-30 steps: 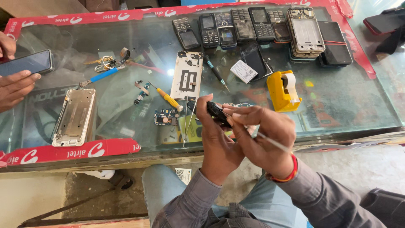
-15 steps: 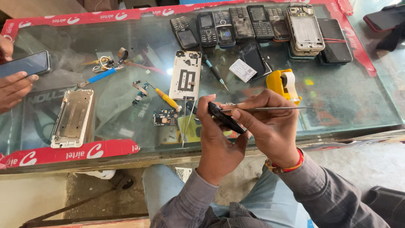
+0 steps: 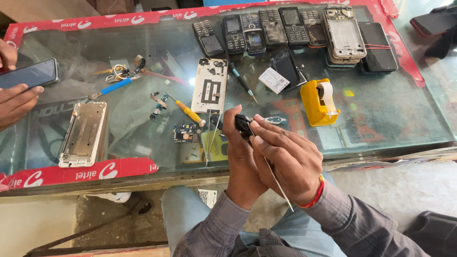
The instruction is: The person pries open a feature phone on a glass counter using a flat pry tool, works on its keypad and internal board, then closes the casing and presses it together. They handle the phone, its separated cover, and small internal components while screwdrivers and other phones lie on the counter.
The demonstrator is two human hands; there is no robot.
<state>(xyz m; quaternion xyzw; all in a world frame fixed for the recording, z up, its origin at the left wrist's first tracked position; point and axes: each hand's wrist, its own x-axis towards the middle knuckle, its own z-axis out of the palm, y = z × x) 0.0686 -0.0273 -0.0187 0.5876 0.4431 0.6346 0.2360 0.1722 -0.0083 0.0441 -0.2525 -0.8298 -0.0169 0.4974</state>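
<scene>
My left hand (image 3: 242,157) grips a small black phone part (image 3: 243,124) just above the near edge of the glass counter (image 3: 381,114). My right hand (image 3: 289,159) pinches the same part from the right and holds a thin metal tool (image 3: 277,180) that slants down toward my lap. On the glass just beyond lie a small circuit board (image 3: 184,133), a yellow-handled screwdriver (image 3: 189,112) and a white phone frame (image 3: 210,85).
A yellow tape dispenser (image 3: 316,102) stands right of my hands. A row of old keypad phones (image 3: 266,26) lines the far edge. A silver phone chassis (image 3: 84,134) and a blue-handled screwdriver (image 3: 112,87) lie at left. Another person's hands (image 3: 14,102) hold a smartphone (image 3: 28,74) at far left.
My right hand has turned the thin metal tool from pointing right across the counter to pointing down toward my lap. The black part stays in my left hand.
</scene>
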